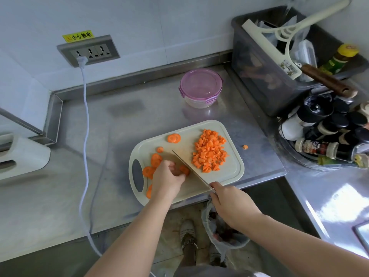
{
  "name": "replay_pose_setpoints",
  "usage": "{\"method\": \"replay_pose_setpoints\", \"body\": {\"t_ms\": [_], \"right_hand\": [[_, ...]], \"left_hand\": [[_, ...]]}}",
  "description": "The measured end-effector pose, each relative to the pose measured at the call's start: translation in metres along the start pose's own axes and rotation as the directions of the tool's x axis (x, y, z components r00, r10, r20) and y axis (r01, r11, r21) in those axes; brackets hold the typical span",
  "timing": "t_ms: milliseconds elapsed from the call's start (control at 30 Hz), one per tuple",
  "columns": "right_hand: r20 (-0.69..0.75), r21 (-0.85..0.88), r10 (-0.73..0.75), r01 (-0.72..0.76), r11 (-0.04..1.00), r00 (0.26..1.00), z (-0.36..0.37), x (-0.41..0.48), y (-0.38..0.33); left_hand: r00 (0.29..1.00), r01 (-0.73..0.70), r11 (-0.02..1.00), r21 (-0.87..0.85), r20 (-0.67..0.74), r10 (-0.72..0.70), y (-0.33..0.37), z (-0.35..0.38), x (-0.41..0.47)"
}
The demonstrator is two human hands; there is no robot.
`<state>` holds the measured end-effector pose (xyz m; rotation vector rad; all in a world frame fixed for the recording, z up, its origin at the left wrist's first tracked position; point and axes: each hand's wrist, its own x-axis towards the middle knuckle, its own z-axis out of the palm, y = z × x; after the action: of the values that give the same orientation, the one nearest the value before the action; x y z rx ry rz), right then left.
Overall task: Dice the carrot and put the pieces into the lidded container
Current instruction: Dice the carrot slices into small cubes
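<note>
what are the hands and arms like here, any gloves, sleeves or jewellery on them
Both hands are bare: the left hand and the right hand wear no gloves, and no ring, watch or bracelet shows on the parts in view. The left forearm and the right forearm are uncovered as well, with no sleeve visible down to the edge of the picture.

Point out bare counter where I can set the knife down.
Bare steel counter lies between the cutting board and the lidded container, and more widely left of the board, up to the white cable. The right is crowded: a stray carrot piece, then the grey bin and spice bottles.
</note>
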<state>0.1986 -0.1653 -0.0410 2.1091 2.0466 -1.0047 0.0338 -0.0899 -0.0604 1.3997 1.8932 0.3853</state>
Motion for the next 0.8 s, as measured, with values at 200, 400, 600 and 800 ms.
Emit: {"method": "replay_pose_setpoints", "body": {"t_ms": [200, 400, 600, 800], "right_hand": [[0.006, -0.024, -0.025, 0.025, 0.999, 1.000, 0.003, -0.002, -0.002], [0.019, 0.017, -0.014, 0.014, 1.000, 1.000, 0.004, -0.005, -0.003], [0.046, 0.054, 0.020, -0.023, 0.998, 0.999, -0.002, -0.004, -0.002], [0.024, 0.016, -0.034, 0.034, 0.999, 0.999, 0.002, -0.004, -0.004]], "left_hand": [[0.995, 0.088, 0.981, -0.173, -0.020, -0.093, -0.002, 0.004, -0.002], [0.993, 0.109, 0.961, -0.256, -0.007, -0.115, 0.001, 0.009, 0.001], [0.979, 0.201, 0.912, -0.359, 0.056, -0.194, -0.004, 0.012, 0.008], [0.949, 0.311, 0.820, -0.480, 0.109, -0.296, -0.001, 0.011, 0.008]]}}
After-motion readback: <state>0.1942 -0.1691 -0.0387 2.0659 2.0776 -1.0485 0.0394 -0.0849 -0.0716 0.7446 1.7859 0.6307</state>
